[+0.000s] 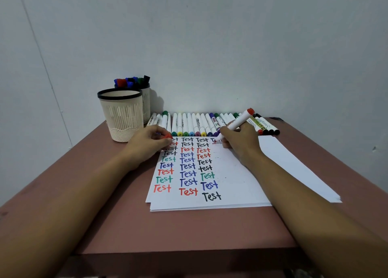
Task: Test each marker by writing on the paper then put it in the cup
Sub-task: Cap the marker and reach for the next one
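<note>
My right hand (239, 143) grips a white marker with a red end (241, 119), its tip touching the white paper (235, 176) near the top of a fourth column. The sheet carries three columns of "Test" in black, red, blue and green. My left hand (150, 142) rests on the paper's top left corner and pinches a red cap (167, 135). A cream cup with a black rim (121, 115) stands left of the paper and looks empty. Behind it a second cup (146, 101) holds several markers. A row of several markers (201, 123) lies along the wall.
The brown table (178, 229) has its front edge near the bottom of the view. Under the top sheet lies a stack of paper, and another white sheet (298, 168) sticks out to the right. A pale wall stands right behind the markers.
</note>
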The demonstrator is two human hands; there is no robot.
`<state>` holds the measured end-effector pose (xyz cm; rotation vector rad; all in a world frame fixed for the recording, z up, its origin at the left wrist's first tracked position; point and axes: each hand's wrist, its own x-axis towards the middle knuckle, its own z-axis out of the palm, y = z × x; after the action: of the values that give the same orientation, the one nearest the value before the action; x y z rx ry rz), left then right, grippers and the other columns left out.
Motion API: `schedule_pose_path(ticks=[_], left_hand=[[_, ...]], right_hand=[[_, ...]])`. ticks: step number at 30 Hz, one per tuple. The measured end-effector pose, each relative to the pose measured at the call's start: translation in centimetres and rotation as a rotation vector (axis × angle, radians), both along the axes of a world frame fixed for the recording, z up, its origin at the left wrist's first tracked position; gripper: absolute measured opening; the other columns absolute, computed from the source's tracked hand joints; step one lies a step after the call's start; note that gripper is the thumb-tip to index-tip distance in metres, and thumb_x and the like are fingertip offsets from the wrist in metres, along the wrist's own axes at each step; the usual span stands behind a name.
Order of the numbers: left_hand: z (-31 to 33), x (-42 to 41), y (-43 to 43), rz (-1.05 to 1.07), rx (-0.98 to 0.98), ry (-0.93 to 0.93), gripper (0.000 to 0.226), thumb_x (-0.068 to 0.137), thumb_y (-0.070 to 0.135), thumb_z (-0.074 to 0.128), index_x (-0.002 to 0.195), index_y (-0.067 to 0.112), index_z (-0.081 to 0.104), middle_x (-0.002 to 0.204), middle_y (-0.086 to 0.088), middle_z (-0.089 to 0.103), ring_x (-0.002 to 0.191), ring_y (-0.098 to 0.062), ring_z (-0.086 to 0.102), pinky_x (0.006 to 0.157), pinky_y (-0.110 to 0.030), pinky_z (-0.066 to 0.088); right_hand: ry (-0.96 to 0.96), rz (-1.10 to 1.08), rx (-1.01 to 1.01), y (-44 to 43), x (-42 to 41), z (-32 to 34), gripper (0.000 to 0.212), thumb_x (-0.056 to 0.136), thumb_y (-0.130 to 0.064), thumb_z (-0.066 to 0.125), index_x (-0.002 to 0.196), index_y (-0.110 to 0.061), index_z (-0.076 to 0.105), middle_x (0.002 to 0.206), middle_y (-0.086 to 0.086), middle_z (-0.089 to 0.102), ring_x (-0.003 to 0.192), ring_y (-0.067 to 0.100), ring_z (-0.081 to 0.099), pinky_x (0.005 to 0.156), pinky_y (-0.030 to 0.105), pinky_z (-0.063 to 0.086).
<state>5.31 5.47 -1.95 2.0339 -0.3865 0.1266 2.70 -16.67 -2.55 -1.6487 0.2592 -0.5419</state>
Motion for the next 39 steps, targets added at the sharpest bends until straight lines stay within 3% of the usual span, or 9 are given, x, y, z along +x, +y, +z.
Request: schedule_pose_path(ticks=[6, 12, 16, 25, 30, 33, 39], left_hand=[[-0.16, 0.17, 0.21, 0.006, 0.031, -0.001, 0.013, 0.085, 0.018, 0.066, 0.097, 0.02, 0.06, 0.093, -0.001, 0.066, 0.081, -0.006, 0.064, 0.071, -0.014, 0.046], [-0.2, 0.12, 0.16, 0.002, 0.033, 0.007, 0.014, 0.086, 0.018, 0.065, 0.099, 0.02, 0.059, 0.09, 0.003, 0.064, 0.079, -0.001, 0.061, 0.067, -0.012, 0.043], [-0.16, 0.11, 0.13, 0.008, 0.038, -0.012, 0.012, 0.086, 0.018, 0.065, 0.097, 0.02, 0.06, 0.09, 0.002, 0.065, 0.079, -0.001, 0.06, 0.063, -0.009, 0.041], [-0.28, 0.39, 0.3, 0.005, 0.058, -0.026, 0.011, 0.085, 0.018, 0.066, 0.095, 0.022, 0.062, 0.091, 0.001, 0.066, 0.083, -0.005, 0.061, 0.068, -0.012, 0.043], [-0.24, 0.24, 0.23, 0.0, 0.067, -0.033, 0.011, 0.086, 0.019, 0.066, 0.096, 0.021, 0.061, 0.088, 0.006, 0.064, 0.079, 0.001, 0.058, 0.06, -0.007, 0.039], [-0.21, 0.25, 0.23, 0.003, 0.079, -0.042, 0.011, 0.086, 0.019, 0.065, 0.096, 0.021, 0.06, 0.085, 0.011, 0.061, 0.076, 0.004, 0.055, 0.055, -0.003, 0.038], [-0.3, 0.38, 0.29, -0.008, 0.074, -0.033, 0.012, 0.086, 0.02, 0.066, 0.096, 0.022, 0.061, 0.087, 0.009, 0.062, 0.081, 0.003, 0.056, 0.064, -0.011, 0.04]], right_hand=[[0.01, 0.029, -0.062, 0.16, -0.23, 0.09, 0.009, 0.082, -0.008, 0.066, 0.084, -0.005, 0.058, 0.069, 0.007, 0.059, 0.054, 0.015, 0.055, 0.06, 0.03, 0.051], [0.0, 0.016, -0.038, 0.04, -0.18, 0.08, 0.011, 0.08, -0.01, 0.065, 0.079, -0.006, 0.055, 0.067, 0.007, 0.055, 0.052, 0.014, 0.05, 0.052, 0.027, 0.045], [-0.029, -0.034, 0.017, -0.19, -0.02, 0.04, 0.011, 0.079, -0.009, 0.065, 0.075, -0.006, 0.055, 0.063, 0.006, 0.055, 0.052, 0.016, 0.051, 0.056, 0.029, 0.046], [-0.007, -0.019, -0.06, -0.02, -0.13, -0.08, 0.009, 0.08, -0.009, 0.066, 0.082, -0.006, 0.058, 0.069, 0.007, 0.058, 0.053, 0.014, 0.054, 0.059, 0.031, 0.051], [-0.009, -0.021, -0.056, -0.03, -0.12, -0.11, 0.013, 0.079, -0.011, 0.066, 0.076, -0.008, 0.054, 0.067, 0.006, 0.055, 0.051, 0.014, 0.049, 0.054, 0.028, 0.045], [-0.024, -0.068, -0.036, -0.11, 0.04, -0.07, 0.015, 0.078, -0.013, 0.066, 0.075, -0.011, 0.052, 0.069, 0.005, 0.054, 0.054, 0.014, 0.05, 0.061, 0.031, 0.049], [-0.018, -0.072, -0.069, -0.09, 0.07, -0.14, 0.013, 0.08, -0.013, 0.067, 0.084, -0.007, 0.057, 0.075, 0.008, 0.06, 0.057, 0.015, 0.058, 0.066, 0.034, 0.053]])
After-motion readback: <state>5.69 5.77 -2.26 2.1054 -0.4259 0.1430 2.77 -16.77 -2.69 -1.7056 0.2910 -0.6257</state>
